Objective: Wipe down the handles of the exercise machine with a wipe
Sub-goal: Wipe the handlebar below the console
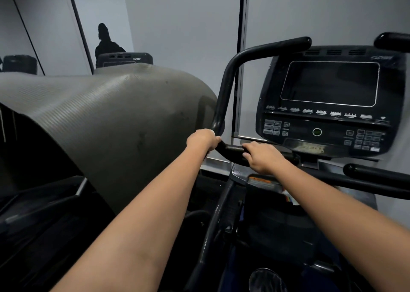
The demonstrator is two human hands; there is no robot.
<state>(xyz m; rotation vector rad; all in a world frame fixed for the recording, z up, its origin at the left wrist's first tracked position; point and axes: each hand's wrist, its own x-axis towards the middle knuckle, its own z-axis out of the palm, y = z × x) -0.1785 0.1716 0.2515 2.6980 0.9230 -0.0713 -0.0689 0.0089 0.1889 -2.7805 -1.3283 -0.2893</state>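
To your left a grey ribbed mat (106, 118) drapes over something (what, you can't tell). Far behind it stands a second console (124, 59) against the pale wall (182, 25).

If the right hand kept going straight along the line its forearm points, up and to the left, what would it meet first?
The right hand already grips the black handle bar, so that comes first. Beyond the bar, likely the left hand holding the bend, though depth is unclear. No wipe is visible.
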